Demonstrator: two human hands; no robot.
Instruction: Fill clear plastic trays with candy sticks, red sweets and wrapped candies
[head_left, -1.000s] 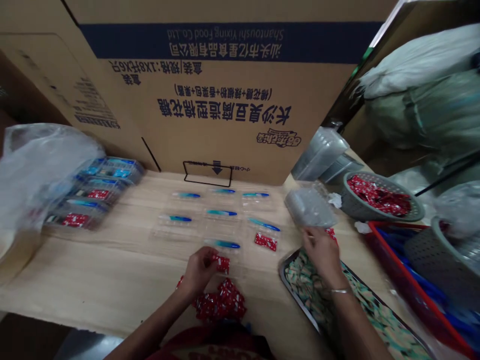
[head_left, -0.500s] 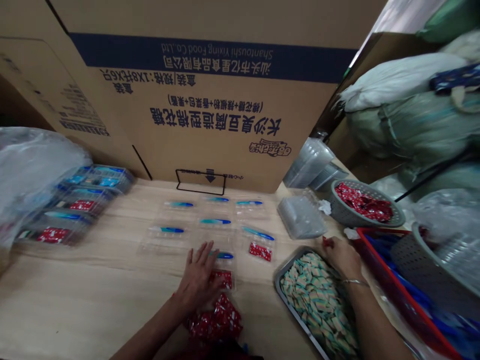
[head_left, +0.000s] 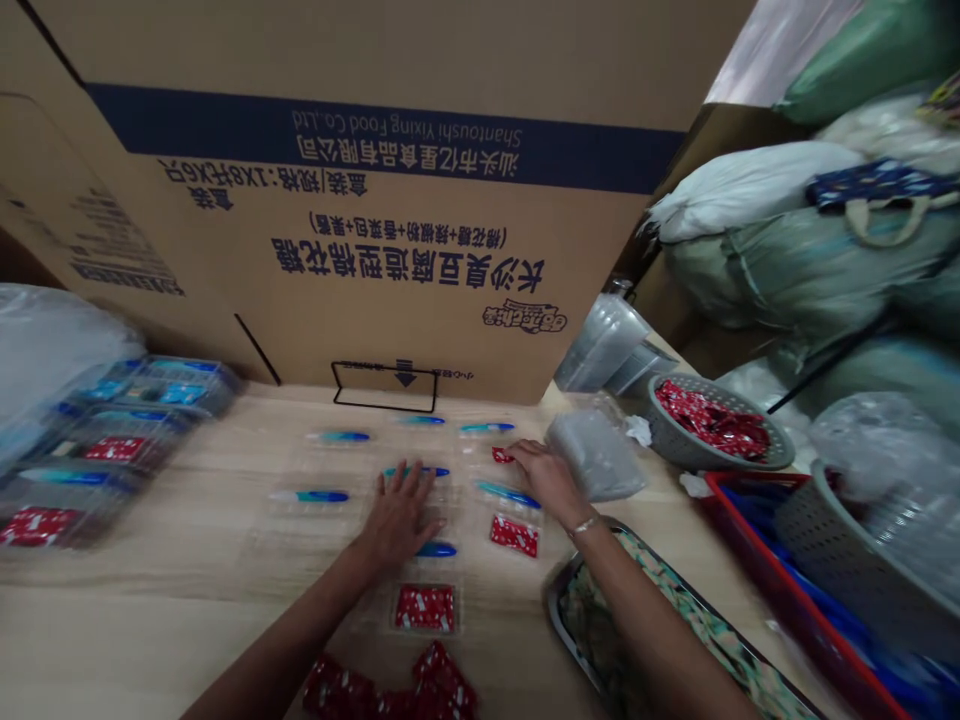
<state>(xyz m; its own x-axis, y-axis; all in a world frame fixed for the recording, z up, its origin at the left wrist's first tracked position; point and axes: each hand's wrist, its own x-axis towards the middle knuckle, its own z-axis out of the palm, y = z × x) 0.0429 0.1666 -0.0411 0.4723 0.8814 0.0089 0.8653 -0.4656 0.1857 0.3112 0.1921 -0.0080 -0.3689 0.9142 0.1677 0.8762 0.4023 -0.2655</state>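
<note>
Several clear plastic trays (head_left: 300,462) lie in rows on the table, each with a blue pen-shaped piece. My left hand (head_left: 397,515) rests over the middle trays, fingers spread, its fingertips at a blue pen-shaped piece (head_left: 435,471). My right hand (head_left: 551,480) pinches a small red sachet (head_left: 501,455) above the back right tray. Two trays hold red sachets: one at the right (head_left: 514,535) and one nearest me (head_left: 425,607). A heap of red sachets (head_left: 442,685) lies at the front edge. Under my right forearm is a metal pan (head_left: 555,600) of pale green and cream pieces.
A large cardboard box (head_left: 405,330) stands behind the trays. Filled packs (head_left: 112,450) are stacked left. At right are stacked clear trays (head_left: 596,455), a grey basket (head_left: 667,440) of red sachets, and a red crate (head_left: 810,600).
My right hand has moved left from beside the pan to the back right tray, carrying the red sachet. My left hand has shifted forward from the nearest tray. The view has shifted slightly.
</note>
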